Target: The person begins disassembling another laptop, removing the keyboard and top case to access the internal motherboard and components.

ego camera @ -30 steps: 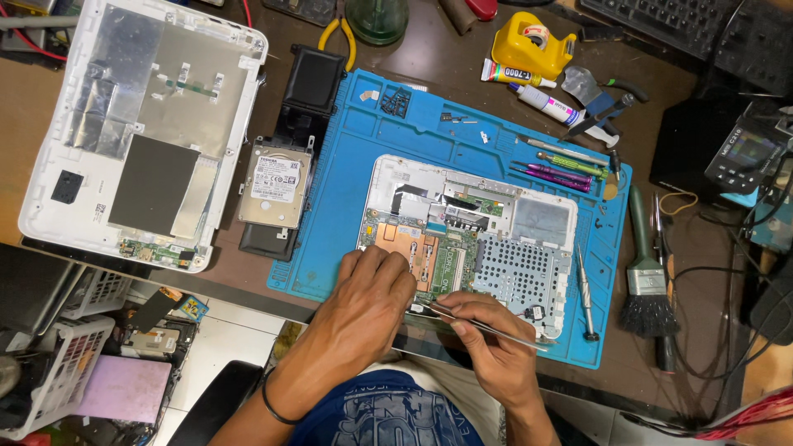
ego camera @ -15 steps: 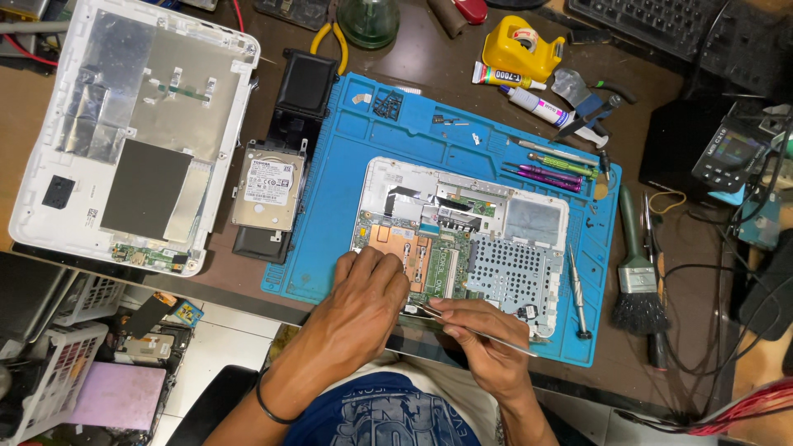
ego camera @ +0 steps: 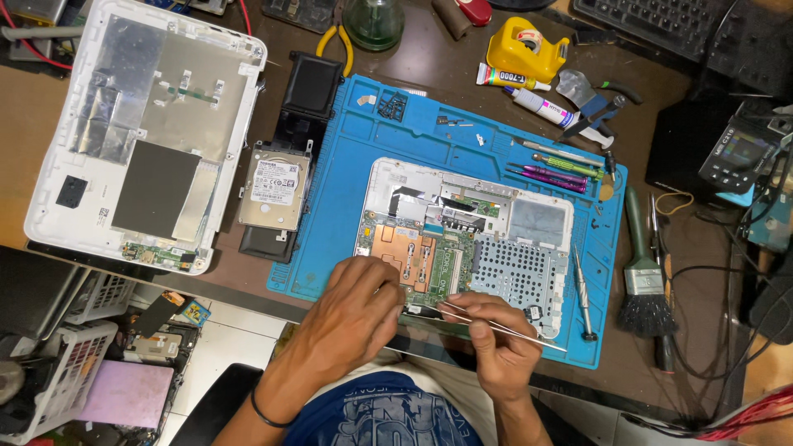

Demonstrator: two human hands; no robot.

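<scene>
An opened white laptop base (ego camera: 462, 239) with its green circuit board exposed lies on a blue work mat (ego camera: 330, 223). My left hand (ego camera: 351, 318) rests on the board's near left corner, fingers curled down on it. My right hand (ego camera: 491, 339) pinches thin metal tweezers (ego camera: 504, 326), whose tips point left toward the board's near edge beside my left fingers.
A white laptop cover (ego camera: 140, 132) lies at the left, a hard drive (ego camera: 273, 186) and black battery (ego camera: 301, 91) beside it. Screwdrivers (ego camera: 562, 169), a metal driver (ego camera: 582, 293), a brush (ego camera: 644, 281), glue tubes and a yellow tape dispenser (ego camera: 524, 45) crowd the right. Cables and a meter sit far right.
Both hands stay at the board's near edge with the tweezers; only the camera view has shifted slightly.
</scene>
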